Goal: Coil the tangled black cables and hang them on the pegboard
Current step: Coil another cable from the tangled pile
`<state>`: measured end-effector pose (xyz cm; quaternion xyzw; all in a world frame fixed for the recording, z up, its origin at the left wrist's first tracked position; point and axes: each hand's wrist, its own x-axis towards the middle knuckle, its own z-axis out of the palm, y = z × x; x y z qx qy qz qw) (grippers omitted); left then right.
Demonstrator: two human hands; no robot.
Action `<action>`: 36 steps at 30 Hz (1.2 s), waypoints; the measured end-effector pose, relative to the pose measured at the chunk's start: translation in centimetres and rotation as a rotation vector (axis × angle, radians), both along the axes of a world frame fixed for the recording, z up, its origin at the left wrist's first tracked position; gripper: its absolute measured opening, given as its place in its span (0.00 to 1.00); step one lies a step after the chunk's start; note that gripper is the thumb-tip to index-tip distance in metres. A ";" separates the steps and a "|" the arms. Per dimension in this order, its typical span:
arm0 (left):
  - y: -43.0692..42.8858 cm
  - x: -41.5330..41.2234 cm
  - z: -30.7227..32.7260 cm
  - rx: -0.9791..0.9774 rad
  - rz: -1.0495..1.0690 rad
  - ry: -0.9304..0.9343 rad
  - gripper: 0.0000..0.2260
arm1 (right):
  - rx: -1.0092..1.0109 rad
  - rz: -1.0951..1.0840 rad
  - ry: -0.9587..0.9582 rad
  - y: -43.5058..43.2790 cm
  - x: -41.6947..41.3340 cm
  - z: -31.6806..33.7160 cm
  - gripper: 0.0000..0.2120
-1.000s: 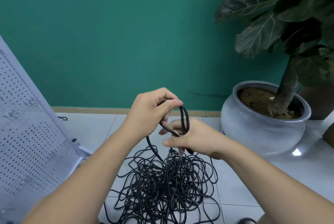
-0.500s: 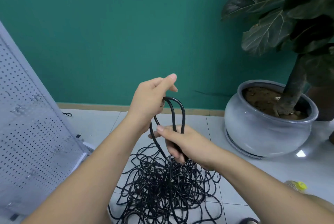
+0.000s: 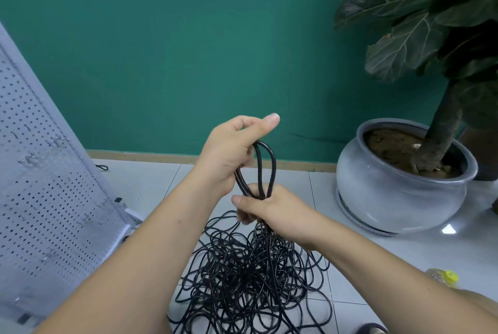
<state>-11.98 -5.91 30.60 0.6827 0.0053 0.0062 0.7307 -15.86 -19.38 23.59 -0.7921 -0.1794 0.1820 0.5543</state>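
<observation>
while the head camera looks down, the left hand (image 3: 229, 155) is up in front of the plain green wall (image 3: 161, 50). its fingers are curled round the top of two loops of thin black rubber cable (image 3: 265, 169), and its thumb sticks out, up and to the right. the right hand (image 3: 272, 209) sits just below it. its fingers and thumb squeeze the bottom of the same loops, so the loops stand up between the two hands. under the right hand the cable drops into a big messy pile of black cable (image 3: 250, 279). the pile lies on the white tiled floor (image 3: 444, 252) between the two bare arms, full of curls that cross over each other. a tall white metal pegboard with many small holes (image 3: 48, 199) leans on the left side, near the pile but not touching it. a small black bit of cord (image 3: 101, 167) lies on the floor by the wall, next to the pegboard. on the right a round shiny grey pot (image 3: 398, 199) stands on the floor by the wall. it holds brown dirt and a plant with a thick stem and big dark green leaves (image 3: 404, 45). low on the right, a yellow bottle cap (image 3: 448, 275) peeks out past the right arm.
</observation>
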 end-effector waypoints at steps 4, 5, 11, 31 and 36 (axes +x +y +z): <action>2.2 0.9 0.1 -0.133 -0.221 0.086 0.16 | 0.145 0.025 0.096 -0.3 0.2 0.1 0.16; 2.6 1.0 0.1 -0.139 -0.277 0.076 0.18 | 0.164 -0.004 0.093 -0.7 0.5 0.1 0.15; 3.7 0.5 1.2 -0.157 -0.250 0.051 0.24 | 0.199 0.115 0.107 -2.0 1.2 1.1 0.18; 1.8 0.2 -0.2 -0.095 -0.158 -0.145 0.10 | 0.251 0.107 0.093 -1.3 1.3 0.6 0.17; 1.4 -0.3 -0.5 0.121 -0.158 -0.258 0.06 | 0.339 0.033 0.187 -0.9 1.0 1.0 0.13</action>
